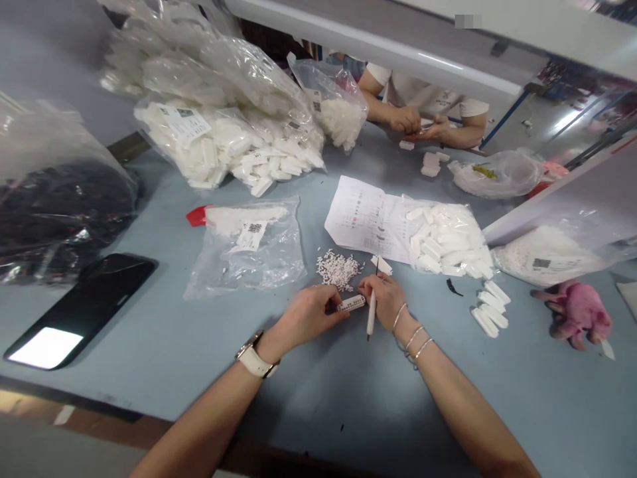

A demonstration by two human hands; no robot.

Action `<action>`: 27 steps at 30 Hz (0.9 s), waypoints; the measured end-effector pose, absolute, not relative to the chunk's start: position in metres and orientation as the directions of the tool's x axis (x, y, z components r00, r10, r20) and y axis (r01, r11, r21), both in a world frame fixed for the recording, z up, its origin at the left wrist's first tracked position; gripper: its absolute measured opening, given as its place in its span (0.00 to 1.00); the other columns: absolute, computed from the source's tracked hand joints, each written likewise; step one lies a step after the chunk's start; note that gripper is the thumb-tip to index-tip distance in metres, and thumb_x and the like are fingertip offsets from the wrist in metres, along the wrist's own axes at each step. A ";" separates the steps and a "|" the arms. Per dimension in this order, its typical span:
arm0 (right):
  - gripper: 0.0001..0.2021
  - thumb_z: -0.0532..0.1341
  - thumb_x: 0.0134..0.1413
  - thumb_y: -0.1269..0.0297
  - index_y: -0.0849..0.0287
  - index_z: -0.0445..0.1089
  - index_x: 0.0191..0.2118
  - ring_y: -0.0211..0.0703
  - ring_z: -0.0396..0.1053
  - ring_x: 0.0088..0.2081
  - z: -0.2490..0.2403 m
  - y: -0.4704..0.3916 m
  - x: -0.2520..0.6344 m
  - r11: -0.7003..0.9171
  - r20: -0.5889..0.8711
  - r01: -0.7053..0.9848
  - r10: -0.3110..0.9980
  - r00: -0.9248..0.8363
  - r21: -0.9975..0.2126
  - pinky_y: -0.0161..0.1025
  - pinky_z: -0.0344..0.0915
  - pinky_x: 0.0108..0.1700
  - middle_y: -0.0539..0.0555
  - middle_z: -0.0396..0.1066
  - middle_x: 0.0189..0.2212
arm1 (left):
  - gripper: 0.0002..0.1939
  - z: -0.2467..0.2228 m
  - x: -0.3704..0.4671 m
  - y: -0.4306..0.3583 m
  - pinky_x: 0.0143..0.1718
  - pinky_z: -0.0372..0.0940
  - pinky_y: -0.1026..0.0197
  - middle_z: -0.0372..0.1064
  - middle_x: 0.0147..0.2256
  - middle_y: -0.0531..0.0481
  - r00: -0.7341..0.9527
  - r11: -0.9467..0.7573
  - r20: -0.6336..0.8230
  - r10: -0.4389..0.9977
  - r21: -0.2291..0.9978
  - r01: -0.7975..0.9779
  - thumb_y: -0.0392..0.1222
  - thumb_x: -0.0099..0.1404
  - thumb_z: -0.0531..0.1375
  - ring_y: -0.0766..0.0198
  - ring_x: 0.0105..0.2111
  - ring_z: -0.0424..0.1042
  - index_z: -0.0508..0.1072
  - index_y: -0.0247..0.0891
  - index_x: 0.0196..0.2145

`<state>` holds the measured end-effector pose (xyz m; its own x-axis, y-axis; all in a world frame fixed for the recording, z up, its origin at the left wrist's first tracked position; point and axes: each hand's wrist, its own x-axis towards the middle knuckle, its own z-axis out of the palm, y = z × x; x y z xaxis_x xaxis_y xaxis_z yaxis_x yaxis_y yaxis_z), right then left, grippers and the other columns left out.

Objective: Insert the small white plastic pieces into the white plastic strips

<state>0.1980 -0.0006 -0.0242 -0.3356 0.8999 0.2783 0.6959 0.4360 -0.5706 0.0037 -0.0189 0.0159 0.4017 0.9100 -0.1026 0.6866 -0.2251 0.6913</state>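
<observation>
My left hand, with a white-strapped watch on its wrist, pinches one end of a small white connector housing with rows of dark holes. At the other end of the housing are the fingertips of my right hand. A white pen-like tool with a thin dark tip is held in my right hand, its shaft crossing the fingers. Just beyond both hands lies a loose pile of tiny white pieces. Another white housing rests behind my right hand.
A printed sheet lies partly under a bag of white housings. Left are a flat clear bag and a black phone. Several housings and a pink plush toy lie right. Across the table, a co-worker's hands handle pieces.
</observation>
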 end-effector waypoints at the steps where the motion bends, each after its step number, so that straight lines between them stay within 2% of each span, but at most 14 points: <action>1: 0.09 0.55 0.55 0.69 0.55 0.63 0.25 0.43 0.65 0.31 -0.024 -0.001 0.197 0.428 0.278 0.698 0.904 -0.325 -0.575 0.38 0.61 0.34 0.49 0.68 0.22 | 0.09 0.016 0.004 -0.019 0.25 0.55 0.63 0.65 0.23 0.54 0.403 -0.227 -0.100 0.910 0.693 0.684 0.45 0.57 0.60 0.66 0.24 0.62 0.68 0.37 0.25; 4: 0.10 0.54 0.55 0.68 0.55 0.60 0.23 0.43 0.65 0.29 -0.022 -0.001 0.195 0.400 0.286 0.672 0.916 -0.281 -0.623 0.40 0.62 0.36 0.49 0.66 0.21 | 0.09 0.014 0.004 -0.019 0.25 0.55 0.63 0.65 0.23 0.54 0.404 -0.232 -0.094 0.910 0.692 0.683 0.44 0.57 0.61 0.66 0.24 0.62 0.68 0.37 0.25; 7: 0.11 0.56 0.52 0.66 0.54 0.53 0.22 0.42 0.65 0.28 -0.015 -0.004 0.193 0.331 0.284 0.573 0.943 -0.173 -0.750 0.41 0.63 0.36 0.50 0.69 0.23 | 0.09 0.010 0.003 -0.019 0.25 0.55 0.64 0.65 0.23 0.55 0.402 -0.245 -0.070 0.913 0.694 0.677 0.44 0.57 0.60 0.67 0.23 0.62 0.67 0.38 0.25; 9: 0.13 0.58 0.48 0.64 0.54 0.49 0.23 0.39 0.65 0.26 -0.009 -0.006 0.193 0.246 0.216 0.450 0.969 -0.119 -0.858 0.39 0.64 0.33 0.50 0.71 0.25 | 0.09 0.008 0.003 -0.019 0.25 0.55 0.64 0.65 0.23 0.55 0.401 -0.255 -0.049 0.915 0.698 0.669 0.45 0.57 0.60 0.67 0.23 0.62 0.67 0.38 0.25; 12: 0.16 0.60 0.46 0.62 0.53 0.47 0.24 0.36 0.64 0.24 -0.003 -0.011 0.193 0.128 0.081 0.266 0.980 -0.184 -0.955 0.36 0.63 0.29 0.49 0.71 0.25 | 0.09 0.007 0.003 -0.019 0.25 0.55 0.63 0.64 0.22 0.55 0.403 -0.254 -0.050 0.914 0.704 0.664 0.45 0.56 0.61 0.67 0.23 0.62 0.67 0.38 0.25; 14: 0.16 0.60 0.46 0.61 0.53 0.47 0.25 0.36 0.64 0.24 0.000 -0.013 0.195 0.096 0.040 0.217 0.968 -0.246 -0.971 0.35 0.63 0.28 0.50 0.71 0.26 | 0.09 0.008 0.003 -0.019 0.25 0.55 0.63 0.64 0.22 0.55 0.401 -0.246 -0.060 0.914 0.704 0.666 0.45 0.56 0.61 0.67 0.23 0.62 0.68 0.38 0.25; 17: 0.16 0.61 0.46 0.61 0.54 0.48 0.25 0.36 0.64 0.26 0.000 -0.014 0.196 0.101 0.023 0.252 0.955 -0.296 -0.962 0.35 0.62 0.29 0.51 0.72 0.27 | 0.09 0.008 0.003 -0.019 0.24 0.54 0.63 0.64 0.22 0.55 0.397 -0.247 -0.060 0.916 0.696 0.674 0.44 0.56 0.61 0.67 0.22 0.62 0.68 0.38 0.25; 27: 0.16 0.59 0.49 0.62 0.53 0.47 0.26 0.38 0.64 0.28 -0.003 -0.013 0.198 0.214 0.097 0.312 0.931 -0.351 -0.926 0.37 0.62 0.34 0.50 0.72 0.27 | 0.10 0.006 0.003 -0.019 0.24 0.54 0.65 0.64 0.22 0.55 0.408 -0.266 -0.040 0.912 0.700 0.663 0.47 0.57 0.60 0.68 0.22 0.62 0.67 0.37 0.25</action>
<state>0.1979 -0.0126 -0.0027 -0.3508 0.9315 0.0966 0.3122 0.2136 -0.9257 0.0030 -0.0187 0.0058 0.4085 0.9119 -0.0402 0.6628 -0.2660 0.6999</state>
